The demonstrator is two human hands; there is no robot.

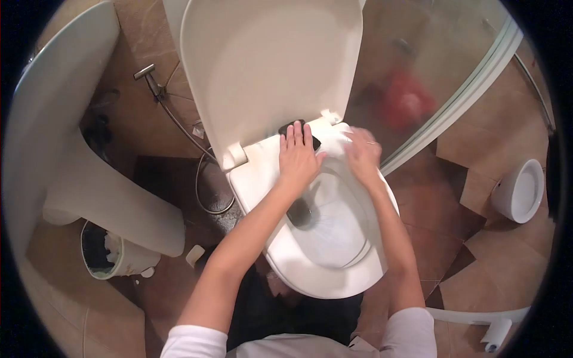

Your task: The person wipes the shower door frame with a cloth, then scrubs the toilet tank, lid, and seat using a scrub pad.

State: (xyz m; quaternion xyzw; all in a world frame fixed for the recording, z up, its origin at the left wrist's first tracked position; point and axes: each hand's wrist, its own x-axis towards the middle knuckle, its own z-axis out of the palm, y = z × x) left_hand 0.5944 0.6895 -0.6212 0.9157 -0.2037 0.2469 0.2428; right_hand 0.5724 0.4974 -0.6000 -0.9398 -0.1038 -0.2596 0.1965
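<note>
A white toilet seat lies down on the bowl, and its lid stands raised behind it. My left hand rests flat near the hinges with its fingers stretched forward. Under and around those fingers shows a black object, mostly covered, whose kind I cannot make out. At the right rear of the seat is my right hand, smeared by motion; whether it holds anything is unclear. Inside the toilet bowl, a dark grey patch shows at the left beside my left wrist.
A bidet sprayer with a metal hose hangs on the left wall. The sink pedestal and a waste bin stand at the left. At the right are a curved glass shower screen and a white round container.
</note>
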